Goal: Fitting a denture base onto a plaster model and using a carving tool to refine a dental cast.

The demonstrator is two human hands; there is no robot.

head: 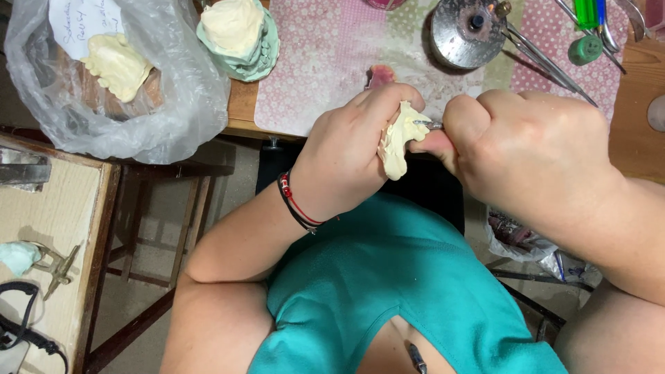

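My left hand (353,149) grips a cream-coloured plaster dental cast (398,142), held just below the table edge over my lap. My right hand (533,156) is closed around a thin metal tool (429,125) whose tip touches the upper part of the cast. Only a short bit of the tool's shaft shows between the fingers. A black and red bracelet (298,204) circles my left wrist.
A pink patterned mat (325,62) covers the table. On it sit a round metal burner (467,31), long metal instruments (547,62) and a pink piece (379,75). A cast on a green base (239,31) and a clear bag (111,76) with another cast lie at left. A low side table (48,228) stands lower left.
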